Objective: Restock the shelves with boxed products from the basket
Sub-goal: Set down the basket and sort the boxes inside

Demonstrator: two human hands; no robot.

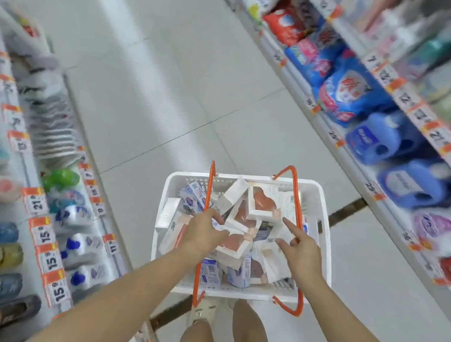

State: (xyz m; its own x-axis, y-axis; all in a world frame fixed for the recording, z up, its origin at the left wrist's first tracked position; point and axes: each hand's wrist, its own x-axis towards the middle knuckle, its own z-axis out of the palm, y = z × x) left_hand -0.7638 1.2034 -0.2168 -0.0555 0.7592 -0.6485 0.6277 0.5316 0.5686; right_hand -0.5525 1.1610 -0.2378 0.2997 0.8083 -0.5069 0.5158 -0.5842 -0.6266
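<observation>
Below, a white basket (324,211) sits on the tiled floor (158,83) of a shop aisle, just beyond the person's feet. Two orange handles (296,185) are folded out over its left and right sides. Inside, a loose heap of boxes (237,246): white window boxes showing a pinkish-brown product, mixed with blue-and-white cartons (210,274) at the near edge and far left.

Left hand (202,232) reaches into the heap, left of centre. Fingers curled, tips down among the boxes by the left handle; it looks to be closing on a window box (233,247), but whether the grip is complete I cannot tell. Right hand (301,247) hovers over the right half of the heap. Forefinger extended toward the far window box (264,202), thumb out to the left, other fingers loosely bent; it holds nothing, grip loose and open.

Left shelves (21,157): tubes and bottles, blurred, orange-and-white price tags (46,234) along the edges, several reading 15. Right shelves (337,133): blue and red bags (341,97) far, blue jugs (378,141) nearer, more price tags on the rails. View is motion-blurred toward the edges.
</observation>
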